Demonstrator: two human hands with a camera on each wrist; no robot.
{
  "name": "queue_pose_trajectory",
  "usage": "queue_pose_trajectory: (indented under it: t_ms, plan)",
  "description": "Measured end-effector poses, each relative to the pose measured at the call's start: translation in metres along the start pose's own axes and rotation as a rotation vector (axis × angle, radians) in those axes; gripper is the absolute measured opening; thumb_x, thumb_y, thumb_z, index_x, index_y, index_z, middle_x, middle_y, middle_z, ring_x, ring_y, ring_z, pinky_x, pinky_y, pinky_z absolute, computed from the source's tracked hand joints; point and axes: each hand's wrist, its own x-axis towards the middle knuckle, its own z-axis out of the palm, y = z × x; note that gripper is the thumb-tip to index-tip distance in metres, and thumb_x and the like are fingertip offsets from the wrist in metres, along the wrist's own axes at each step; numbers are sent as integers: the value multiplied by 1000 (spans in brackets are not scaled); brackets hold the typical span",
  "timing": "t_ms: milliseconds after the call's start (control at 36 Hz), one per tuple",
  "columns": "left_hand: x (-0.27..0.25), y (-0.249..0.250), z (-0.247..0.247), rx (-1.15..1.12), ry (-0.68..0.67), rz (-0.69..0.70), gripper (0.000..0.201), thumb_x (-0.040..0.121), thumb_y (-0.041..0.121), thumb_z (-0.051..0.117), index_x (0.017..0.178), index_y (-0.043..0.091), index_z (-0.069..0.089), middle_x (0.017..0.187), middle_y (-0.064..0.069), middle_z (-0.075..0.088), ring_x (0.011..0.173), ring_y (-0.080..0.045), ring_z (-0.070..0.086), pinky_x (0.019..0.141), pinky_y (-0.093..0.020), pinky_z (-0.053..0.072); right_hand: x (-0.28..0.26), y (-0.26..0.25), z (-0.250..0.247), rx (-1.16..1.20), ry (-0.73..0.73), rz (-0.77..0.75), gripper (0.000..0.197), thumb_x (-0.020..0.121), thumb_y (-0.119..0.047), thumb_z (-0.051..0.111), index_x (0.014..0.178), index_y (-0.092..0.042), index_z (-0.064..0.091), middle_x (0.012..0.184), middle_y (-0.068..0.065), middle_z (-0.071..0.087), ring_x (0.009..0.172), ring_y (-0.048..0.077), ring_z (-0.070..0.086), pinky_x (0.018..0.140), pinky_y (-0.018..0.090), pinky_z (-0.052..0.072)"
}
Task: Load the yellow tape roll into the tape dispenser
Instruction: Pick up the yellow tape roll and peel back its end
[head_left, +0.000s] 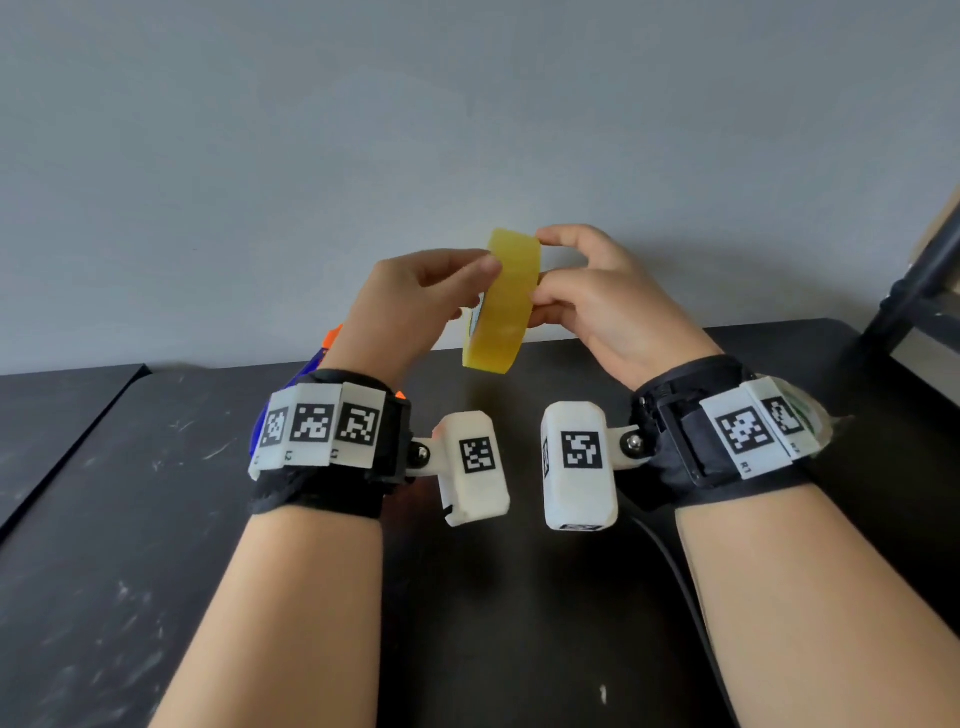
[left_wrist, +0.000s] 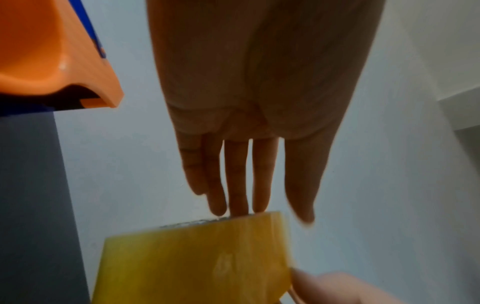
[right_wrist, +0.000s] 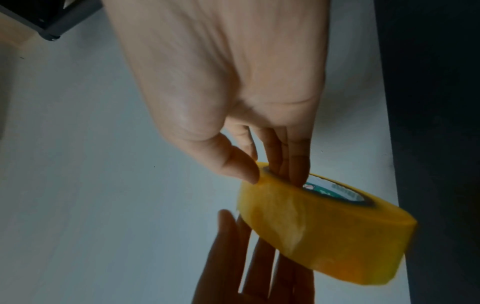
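The yellow tape roll (head_left: 506, 299) stands on edge in the air above the black table (head_left: 519, 597), between both hands. My right hand (head_left: 544, 267) pinches it, with fingers (right_wrist: 293, 164) inside the printed core and the thumb on the outer yellow face. My left hand (head_left: 478, 275) reaches the roll's left side with straight fingers (left_wrist: 236, 185); their tips touch the roll's side edge (left_wrist: 197, 263), with the thumb close by. The orange and blue tape dispenser (head_left: 318, 358) lies on the table behind my left wrist, mostly hidden. Its orange body (left_wrist: 52, 61) shows in the left wrist view.
A grey wall (head_left: 467, 130) rises just behind the table. A black frame (head_left: 914, 296) stands at the right edge. A dark cable (head_left: 675, 566) runs over the table under my right forearm. A clear, shiny object (head_left: 802, 410) peeks out behind my right wristband.
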Motion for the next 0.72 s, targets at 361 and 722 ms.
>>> queue_pose_trajectory:
  t_ms: [361,722]
  plan:
    - [3,-8,-1,92,-47,16,51,79,7,72,127,23,62,102,0,71,94,-12,67,88,-24,51,8,12,-6,-454,173,-330,49,83,-19,74,129,-28,62,115,2,61,96,12,59,85,18,45]
    - [2,-5,2,126,-59,15,46,83,9,69,125,25,63,100,5,68,87,-4,63,78,-14,48,11,16,-2,-557,290,-542,6,79,-14,76,80,-9,79,82,0,64,72,12,58,69,24,46]
